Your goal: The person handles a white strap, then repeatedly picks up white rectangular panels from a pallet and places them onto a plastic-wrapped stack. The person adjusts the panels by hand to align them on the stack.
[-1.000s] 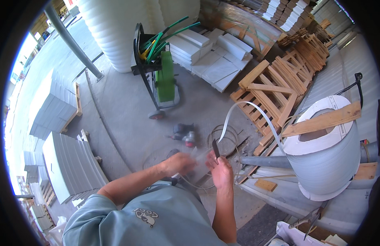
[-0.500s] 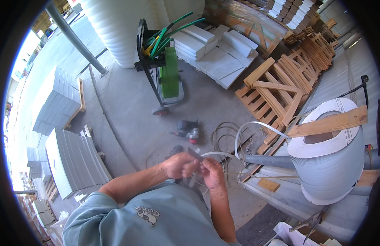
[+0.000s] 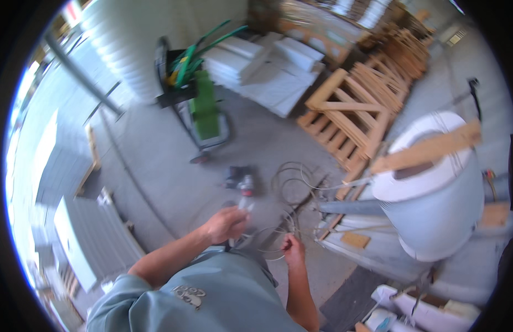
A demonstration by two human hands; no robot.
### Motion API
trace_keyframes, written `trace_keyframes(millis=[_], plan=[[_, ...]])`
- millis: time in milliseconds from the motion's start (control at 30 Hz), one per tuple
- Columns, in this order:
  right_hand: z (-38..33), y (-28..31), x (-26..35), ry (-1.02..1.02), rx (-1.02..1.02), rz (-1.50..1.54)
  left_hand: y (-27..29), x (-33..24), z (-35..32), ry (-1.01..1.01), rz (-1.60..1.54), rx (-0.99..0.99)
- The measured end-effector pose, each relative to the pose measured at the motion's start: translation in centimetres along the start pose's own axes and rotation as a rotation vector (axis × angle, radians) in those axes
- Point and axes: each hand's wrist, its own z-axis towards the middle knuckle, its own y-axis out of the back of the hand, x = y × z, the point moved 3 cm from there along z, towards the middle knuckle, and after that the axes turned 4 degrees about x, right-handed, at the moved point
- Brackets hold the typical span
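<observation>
My left hand (image 3: 227, 224) is closed in front of my shirt, smeared by motion. A short white strip (image 3: 245, 205) sticks out past its fingers. To its right and a little lower, my right hand (image 3: 293, 250) is curled into a fist; what it holds, if anything, is hidden. Thin pale loops of strap or cord (image 3: 287, 213) run down close to that fist. On the floor beyond my hands lies a dark power tool (image 3: 240, 180) with a red end. A pale strap (image 3: 339, 187) leads from the large white roll (image 3: 433, 205) at the right.
A wooden board (image 3: 428, 146) lies across the roll. Wooden pallet frames (image 3: 350, 110) lean behind it. A green cart (image 3: 205, 108) stands ahead, with white slabs (image 3: 267, 77) beyond. Stacked grey-white panels (image 3: 96, 238) are at the left. A grey pipe (image 3: 345, 207) runs near the floor.
My hands have come apart, the right one moving lower. The dark flat piece seen between them no longer shows. The strap's wide white arc has dropped away from my hands. My view has shifted slightly.
</observation>
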Motion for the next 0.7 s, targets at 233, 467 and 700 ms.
trace_keyframes(millis=[233,467,700], plan=[[-10.8,-2.9,8.5,0.446,-0.066,-0.446,-1.4,1.1,1.3,0.029,0.150,0.042],[-25.7,-0.9,17.7,0.890,-0.364,-0.416,-1.4,2.0,2.8,0.082,0.223,0.025],[-38.9,3.6,26.9,1.492,-1.210,-0.825,-2.2,2.3,3.7,0.126,0.227,0.054]])
